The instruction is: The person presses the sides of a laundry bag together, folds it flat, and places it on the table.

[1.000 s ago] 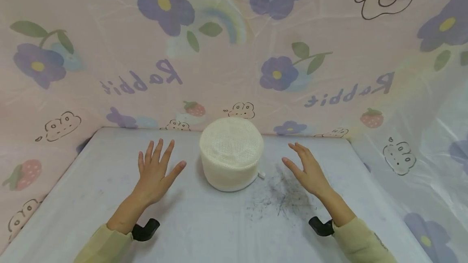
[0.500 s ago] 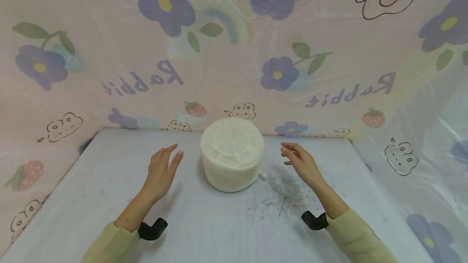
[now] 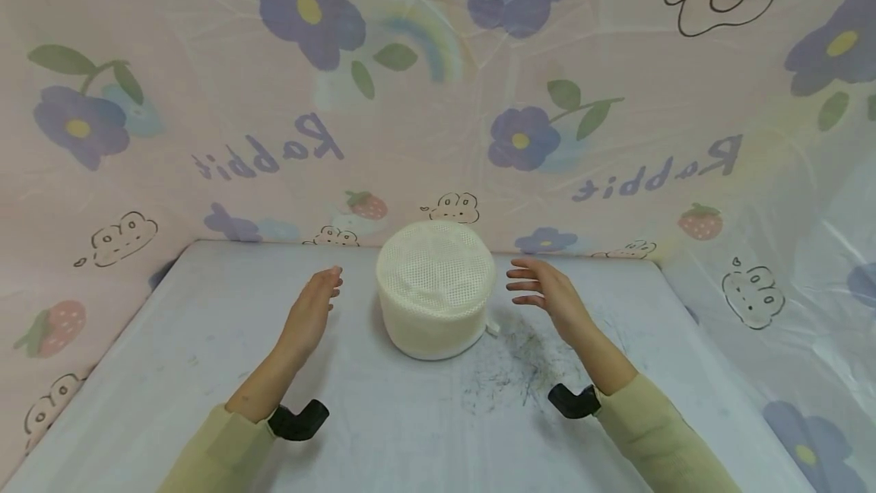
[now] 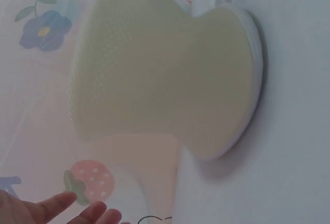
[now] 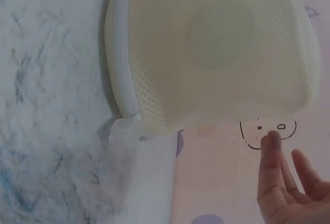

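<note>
A cream, drum-shaped mesh laundry bag stands upright on the white-covered table, its round mesh top slightly dented. A white zip runs round its bottom edge, and a small pale tab sticks out at its right side. To the left of the bag, my left hand hovers with relaxed fingers, apart from it. On the opposite side, my right hand is raised with spread, gently bent fingers toward the bag, not touching it. Neither hand holds anything.
A pink curtain with flowers and rabbits hangs behind and at both sides of the table. Dark smudges mark the cover right of the bag. Black curved pieces stick out at both wrists by the sleeves.
Both hands have moved inward toward the bag. The left hand has turned from spread fingers, back showing, to an edge-on pose with fingers together. The bag stays in place.
</note>
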